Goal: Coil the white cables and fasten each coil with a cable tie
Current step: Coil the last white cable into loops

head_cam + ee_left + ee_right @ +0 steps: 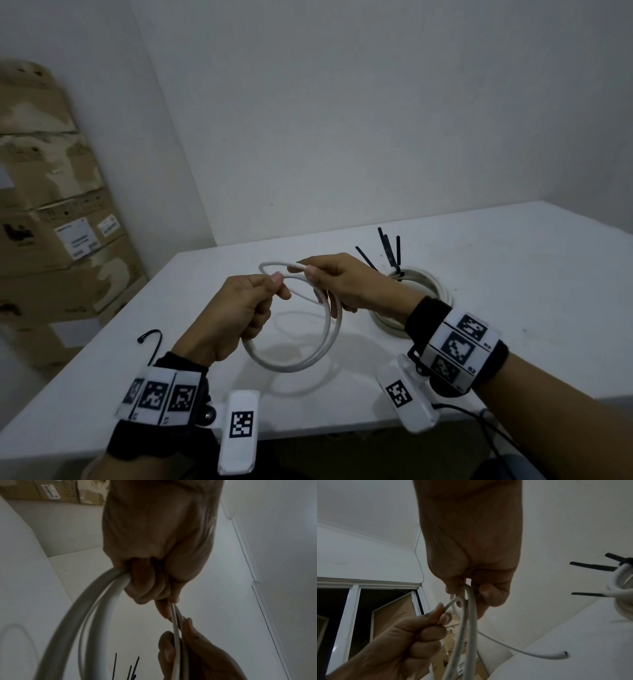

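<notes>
A white cable (322, 346) hangs in loose loops above the white table (513, 308), held between both hands. My left hand (246, 308) grips the loops in its fist, and its thumb and forefinger pinch a strand near the top. My right hand (339, 281) pinches the cable beside it. In the left wrist view the cable (96, 601) curves out of the left fist. In the right wrist view a free cable end (563, 654) sticks out to the right. A finished white coil (424, 284) with black cable ties (390, 250) lies behind my right wrist.
A black hook-shaped item (154, 339) lies near the table's left edge. Stacked cardboard boxes (51, 205) stand at the left against the wall. A dark wire (479, 421) trails from the right wrist camera off the table's front edge.
</notes>
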Demonstrator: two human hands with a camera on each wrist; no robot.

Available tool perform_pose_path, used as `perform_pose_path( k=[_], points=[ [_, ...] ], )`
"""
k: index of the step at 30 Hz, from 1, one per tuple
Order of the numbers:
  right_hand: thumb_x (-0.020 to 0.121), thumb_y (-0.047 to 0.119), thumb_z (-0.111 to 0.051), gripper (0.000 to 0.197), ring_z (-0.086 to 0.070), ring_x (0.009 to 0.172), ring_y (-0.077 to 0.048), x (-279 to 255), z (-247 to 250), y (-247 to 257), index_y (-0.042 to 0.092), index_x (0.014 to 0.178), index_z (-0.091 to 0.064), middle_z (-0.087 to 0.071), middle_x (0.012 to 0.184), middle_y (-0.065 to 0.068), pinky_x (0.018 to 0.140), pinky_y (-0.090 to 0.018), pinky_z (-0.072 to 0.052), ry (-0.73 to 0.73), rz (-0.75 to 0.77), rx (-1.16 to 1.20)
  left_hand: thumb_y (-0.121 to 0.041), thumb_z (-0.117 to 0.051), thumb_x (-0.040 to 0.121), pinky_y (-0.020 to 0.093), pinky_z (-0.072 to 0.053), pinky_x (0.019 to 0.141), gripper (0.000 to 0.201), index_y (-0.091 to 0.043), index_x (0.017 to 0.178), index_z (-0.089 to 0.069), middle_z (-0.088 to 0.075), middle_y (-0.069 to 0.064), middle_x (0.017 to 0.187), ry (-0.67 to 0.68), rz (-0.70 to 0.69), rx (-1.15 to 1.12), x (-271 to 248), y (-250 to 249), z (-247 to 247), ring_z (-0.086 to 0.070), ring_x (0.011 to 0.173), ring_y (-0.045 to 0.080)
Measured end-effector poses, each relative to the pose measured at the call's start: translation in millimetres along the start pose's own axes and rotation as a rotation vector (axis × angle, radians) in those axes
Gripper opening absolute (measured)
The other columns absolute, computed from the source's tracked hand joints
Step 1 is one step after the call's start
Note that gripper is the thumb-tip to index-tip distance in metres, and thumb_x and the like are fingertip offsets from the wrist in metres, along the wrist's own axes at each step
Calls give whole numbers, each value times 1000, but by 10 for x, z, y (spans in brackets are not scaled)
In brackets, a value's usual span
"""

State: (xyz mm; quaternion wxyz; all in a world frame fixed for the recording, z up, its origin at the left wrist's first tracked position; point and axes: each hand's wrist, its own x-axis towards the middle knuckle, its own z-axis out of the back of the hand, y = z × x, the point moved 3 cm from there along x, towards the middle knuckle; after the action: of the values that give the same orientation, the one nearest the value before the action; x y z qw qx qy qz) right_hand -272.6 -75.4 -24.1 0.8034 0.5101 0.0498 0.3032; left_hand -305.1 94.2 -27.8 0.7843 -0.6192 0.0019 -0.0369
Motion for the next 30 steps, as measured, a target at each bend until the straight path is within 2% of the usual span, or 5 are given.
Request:
perform_pose_path(
  k=[8,12,16,23,30],
  points=[
    [100,27,-41,29,-52,56,-13,-8,166,23,23,79,-60,-53,59,1,66,-33,-47,-134,34,-50,-31,-52,97,23,-26,42,35,-6,76,-66,-35,-3,46,-186,-253,151,33,-194,-211,-27,42,10],
    [102,30,-36,34,-60,55,-24,-99,201,112,8,88,-57,-56,70,-11,53,-30,-50,-29,-1,302,-28,-49,98,17,-30,41,34,-14,71,-65,-45,-8,40,-167,-323,245,45,-315,-326,-32,39,4],
    [102,32,-35,43,-61,46,-28,-140,277,202,-6,101,-54,-57,72,-16,44,-30,-50,-53,-36,283,-32,-50,97,15,-30,40,34,-17,72,-67,-47,-10,40,-150,-305,254,87,-382,-384,-35,39,4],
    [102,28,-30,36,-55,37,-26,-91,331,198,1,104,-54,-57,66,-10,40,-25,-45,-135,-129,64,-42,-49,95,24,-29,44,45,-6,73,-64,-40,0,48,-116,-220,320,141,-363,-478,-32,44,13],
    [102,28,-33,33,-64,54,-33,-174,473,303,1,104,-51,-60,83,-16,44,-36,-53,-225,-152,240,-39,-48,97,21,-28,41,44,-5,75,-65,-40,2,49,-59,-119,340,155,-362,-493,-30,41,10]
  ],
)
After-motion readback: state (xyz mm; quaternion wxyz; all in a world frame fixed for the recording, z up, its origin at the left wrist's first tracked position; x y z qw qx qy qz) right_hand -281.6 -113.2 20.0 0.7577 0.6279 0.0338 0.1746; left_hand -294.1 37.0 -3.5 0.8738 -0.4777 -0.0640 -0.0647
